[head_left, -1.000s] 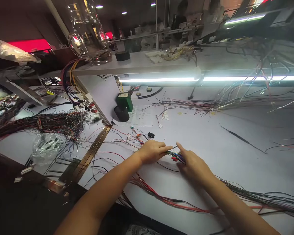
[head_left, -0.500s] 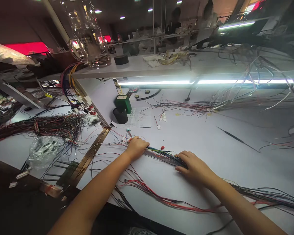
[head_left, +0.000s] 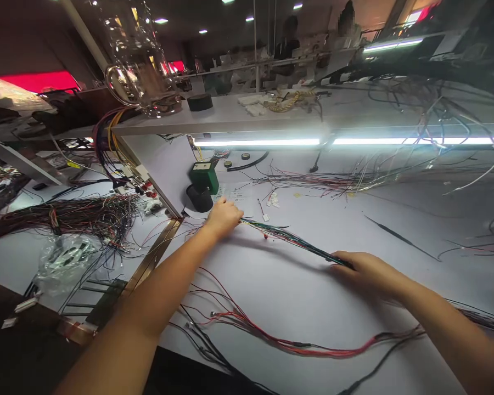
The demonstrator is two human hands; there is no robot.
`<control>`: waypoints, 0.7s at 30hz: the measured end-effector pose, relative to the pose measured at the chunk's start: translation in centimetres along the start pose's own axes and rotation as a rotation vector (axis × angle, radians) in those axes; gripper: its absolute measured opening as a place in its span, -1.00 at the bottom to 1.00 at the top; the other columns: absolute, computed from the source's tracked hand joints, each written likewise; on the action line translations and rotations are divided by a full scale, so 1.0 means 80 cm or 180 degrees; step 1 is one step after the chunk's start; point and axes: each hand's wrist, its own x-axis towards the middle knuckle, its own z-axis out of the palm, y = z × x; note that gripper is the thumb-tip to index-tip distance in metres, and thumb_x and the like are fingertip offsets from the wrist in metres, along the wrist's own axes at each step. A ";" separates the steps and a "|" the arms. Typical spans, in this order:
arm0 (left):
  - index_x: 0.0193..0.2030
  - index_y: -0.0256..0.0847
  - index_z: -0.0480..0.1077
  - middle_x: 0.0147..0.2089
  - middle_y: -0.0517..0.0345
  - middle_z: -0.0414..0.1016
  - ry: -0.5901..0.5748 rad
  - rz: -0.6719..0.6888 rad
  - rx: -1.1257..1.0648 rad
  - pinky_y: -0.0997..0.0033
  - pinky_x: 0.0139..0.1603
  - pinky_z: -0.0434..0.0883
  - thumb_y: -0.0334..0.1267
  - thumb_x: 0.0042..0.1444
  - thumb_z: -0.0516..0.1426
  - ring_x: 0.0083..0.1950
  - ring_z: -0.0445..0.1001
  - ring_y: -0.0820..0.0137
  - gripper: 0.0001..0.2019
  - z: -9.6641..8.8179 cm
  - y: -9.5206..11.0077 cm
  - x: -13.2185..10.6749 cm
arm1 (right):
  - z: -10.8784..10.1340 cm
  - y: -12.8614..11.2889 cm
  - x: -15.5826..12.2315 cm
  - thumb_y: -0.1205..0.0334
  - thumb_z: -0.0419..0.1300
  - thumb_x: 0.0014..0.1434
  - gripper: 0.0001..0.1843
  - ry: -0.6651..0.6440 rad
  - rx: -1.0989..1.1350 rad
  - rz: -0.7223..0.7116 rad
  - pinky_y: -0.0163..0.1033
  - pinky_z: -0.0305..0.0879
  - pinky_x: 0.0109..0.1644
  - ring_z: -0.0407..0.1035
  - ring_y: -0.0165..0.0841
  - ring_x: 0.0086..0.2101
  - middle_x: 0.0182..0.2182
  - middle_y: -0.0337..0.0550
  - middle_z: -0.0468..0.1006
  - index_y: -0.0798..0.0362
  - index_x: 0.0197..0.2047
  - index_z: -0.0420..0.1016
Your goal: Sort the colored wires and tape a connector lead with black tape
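A bundle of thin wires (head_left: 290,235), mostly dark green and black with a few yellow and red strands, stretches between my two hands above the white tabletop (head_left: 280,307). My left hand (head_left: 224,218) is closed round its far left end, close to a black cup (head_left: 199,198). Farther right, my right hand (head_left: 364,270) grips the same bundle with thumb and fingers. Below it lie loose red wires (head_left: 267,329) with small metal ends. A small red piece (head_left: 265,236) sits just under the held bundle.
A green box (head_left: 205,176) stands behind the cup. Small white connectors (head_left: 273,199) and a thin dark pointed tool (head_left: 395,235) lie on the table. More wires (head_left: 321,181) run along the back under a lit shelf (head_left: 230,123). A glass jug (head_left: 142,82) stands on that shelf.
Both hands have moved farther apart, the left up and away, the right to the right. The wire bundle between them is now longer, straighter and lifted off the table.
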 end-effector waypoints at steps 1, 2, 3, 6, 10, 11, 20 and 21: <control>-0.05 -0.23 0.45 -0.15 -0.14 0.50 0.0076 -0.0145 -0.0023 -0.09 0.19 0.05 -0.19 0.24 0.01 0.08 0.32 0.07 -0.72 0.002 0.001 0.008 | -0.004 0.009 0.006 -0.14 -0.03 0.26 -0.65 0.0214 -0.0079 0.0222 -0.18 0.38 -0.21 0.47 -0.21 -0.24 -0.21 -0.31 0.59 -0.24 -0.06 0.45; 0.09 -0.21 0.37 0.01 -0.17 0.45 0.0120 -0.0276 -0.0061 -0.16 0.24 -0.04 -0.11 0.23 0.04 0.16 0.26 0.03 -0.64 0.004 0.003 0.015 | -0.006 0.018 0.013 -0.15 -0.05 0.26 -0.61 0.0519 -0.0210 0.0495 -0.14 0.38 -0.21 0.47 -0.18 -0.23 -0.19 -0.26 0.58 -0.21 -0.02 0.44; 0.21 -0.16 0.27 0.15 -0.18 0.36 0.0119 -0.0375 -0.0110 -0.23 0.27 -0.13 -0.03 0.19 0.09 0.23 0.19 -0.01 -0.51 0.008 0.008 0.022 | -0.007 0.026 0.020 -0.14 -0.08 0.27 -0.56 0.0863 -0.0366 0.0764 -0.09 0.38 -0.20 0.46 -0.14 -0.20 -0.15 -0.19 0.57 -0.16 0.04 0.41; 0.35 -0.03 0.07 0.42 -0.09 -0.02 -0.0063 -0.0446 -0.0314 -0.31 0.31 -0.30 0.01 0.08 0.20 0.38 -0.02 -0.07 -0.28 0.021 0.033 0.031 | -0.001 0.037 0.035 -0.07 -0.06 0.25 -0.41 0.1539 -0.0731 0.1069 0.11 0.31 -0.01 0.33 0.02 0.01 0.06 0.06 0.41 0.00 0.26 0.20; 0.40 -0.21 -0.03 0.47 -0.10 -0.27 -0.0297 -0.0329 -0.0597 -0.18 0.38 -0.35 -0.09 0.29 -0.05 0.46 -0.24 0.11 -0.42 0.027 0.088 -0.016 | 0.037 0.017 0.011 -0.06 0.02 0.21 -0.36 0.1737 -0.0983 0.0213 0.19 0.07 0.23 0.11 0.02 0.19 0.28 0.02 0.13 -0.06 0.32 0.13; 0.39 -0.25 -0.01 0.46 -0.13 -0.21 -0.0415 -0.0255 -0.0680 -0.17 0.39 -0.28 -0.03 0.30 -0.09 0.46 -0.21 0.12 -0.41 0.025 0.102 -0.040 | 0.052 0.008 -0.006 -0.07 0.03 0.22 -0.38 0.1712 -0.1019 -0.0098 0.20 0.01 0.27 0.05 0.01 0.23 0.32 -0.03 0.05 -0.10 0.31 0.14; 0.40 0.16 -0.13 0.47 0.16 -0.29 -0.1202 -0.0574 -0.1120 -0.26 0.37 -0.20 0.16 0.27 -0.16 0.46 -0.24 0.09 -0.41 0.040 0.175 -0.250 | 0.181 -0.025 -0.171 -0.15 0.07 0.15 -0.24 0.1257 -0.1222 -0.0135 0.37 -0.01 0.21 -0.04 0.06 0.27 0.33 -0.30 0.04 -0.46 0.36 -0.15; 0.40 0.16 -0.13 0.47 0.15 -0.30 -0.1137 -0.0751 -0.1075 -0.24 0.37 -0.18 0.15 0.27 -0.16 0.46 -0.24 0.09 -0.41 0.046 0.179 -0.259 | 0.187 -0.023 -0.179 -0.16 0.06 0.14 -0.23 0.1318 -0.1217 -0.0068 0.37 0.01 0.20 -0.03 0.06 0.27 0.33 -0.30 0.05 -0.47 0.37 -0.17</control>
